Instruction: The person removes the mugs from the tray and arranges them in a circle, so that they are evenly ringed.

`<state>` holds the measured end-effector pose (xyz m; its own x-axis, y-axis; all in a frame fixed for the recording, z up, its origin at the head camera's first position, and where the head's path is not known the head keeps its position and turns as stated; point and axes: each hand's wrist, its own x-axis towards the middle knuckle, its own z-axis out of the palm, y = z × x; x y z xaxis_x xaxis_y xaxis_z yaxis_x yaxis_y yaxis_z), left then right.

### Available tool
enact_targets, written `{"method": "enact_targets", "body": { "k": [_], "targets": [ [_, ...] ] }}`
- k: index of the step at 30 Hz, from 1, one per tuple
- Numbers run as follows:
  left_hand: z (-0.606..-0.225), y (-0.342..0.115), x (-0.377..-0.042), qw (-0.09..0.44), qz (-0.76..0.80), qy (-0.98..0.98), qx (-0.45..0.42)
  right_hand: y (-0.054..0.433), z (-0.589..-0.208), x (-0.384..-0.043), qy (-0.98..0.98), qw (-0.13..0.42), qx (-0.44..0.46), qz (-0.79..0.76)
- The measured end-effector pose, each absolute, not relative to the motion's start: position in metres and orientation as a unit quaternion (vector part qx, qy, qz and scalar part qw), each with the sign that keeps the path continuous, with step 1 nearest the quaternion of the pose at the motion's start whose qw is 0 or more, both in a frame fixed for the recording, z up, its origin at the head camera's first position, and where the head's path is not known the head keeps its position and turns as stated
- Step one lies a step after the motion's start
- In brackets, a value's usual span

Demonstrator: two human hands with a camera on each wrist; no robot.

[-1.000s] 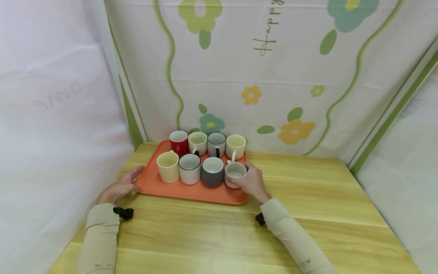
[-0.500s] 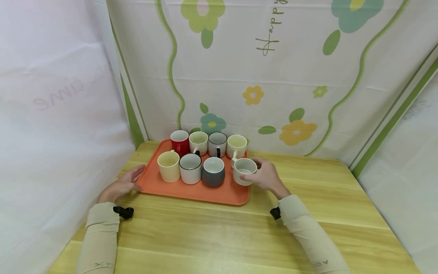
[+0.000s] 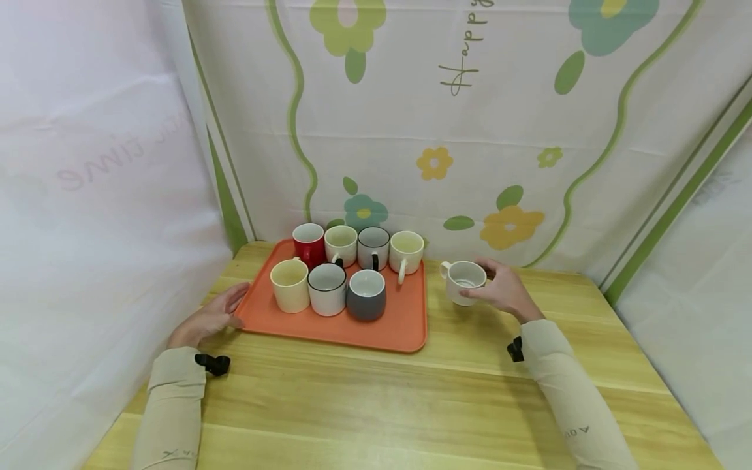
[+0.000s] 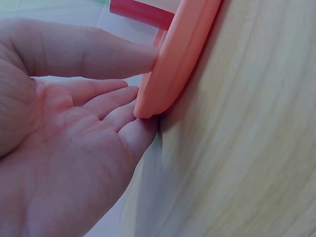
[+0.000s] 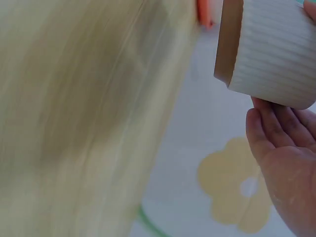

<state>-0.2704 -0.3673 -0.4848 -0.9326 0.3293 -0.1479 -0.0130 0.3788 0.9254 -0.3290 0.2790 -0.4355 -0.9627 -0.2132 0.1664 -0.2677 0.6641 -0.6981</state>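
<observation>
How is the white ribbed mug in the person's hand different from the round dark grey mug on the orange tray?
The white ribbed mug has fairly straight sides; the round dark grey mug bulges. The white mug is pale outside, but the grey mug is dark. The right hand holds the white mug beside the orange tray, while the grey mug stands on the tray. Both are open-topped and pale inside.

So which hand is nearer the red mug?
Left. The left hand holds the orange tray, left of the red mug; the right hand holds a white mug past the tray's right edge.
</observation>
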Motion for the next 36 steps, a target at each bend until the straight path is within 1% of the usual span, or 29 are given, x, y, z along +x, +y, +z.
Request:
{"method": "enact_targets", "body": {
  "k": [6,11,19,23,29,33,36],
  "targets": [
    [-0.484,-0.367,-0.269,0.157,0.536,0.825,0.093,0.295,-0.45,-0.336,-0.904,0.036,0.116,0.41],
    [-0.484,-0.364,-0.269,0.154,0.525,0.832,0.095,0.299,-0.461,-0.342,-0.898,0.035,0.118,0.423],
    [-0.485,-0.363,-0.269,0.154,0.528,0.83,0.096,0.301,-0.474,-0.349,-0.898,0.019,0.113,0.425],
    [-0.485,-0.363,-0.27,0.155,0.527,0.83,0.096,0.302,-0.478,-0.351,-0.893,0.01,0.112,0.435],
    [-0.484,-0.364,-0.27,0.157,0.533,0.826,0.096,0.307,-0.481,-0.351,-0.882,-0.019,0.111,0.458],
    [-0.483,-0.365,-0.269,0.157,0.534,0.826,0.094,0.308,-0.477,-0.353,-0.887,-0.042,0.119,0.444],
    [-0.482,-0.367,-0.269,0.156,0.534,0.825,0.096,0.308,-0.468,-0.356,-0.897,-0.041,0.132,0.42]
  ]
}}
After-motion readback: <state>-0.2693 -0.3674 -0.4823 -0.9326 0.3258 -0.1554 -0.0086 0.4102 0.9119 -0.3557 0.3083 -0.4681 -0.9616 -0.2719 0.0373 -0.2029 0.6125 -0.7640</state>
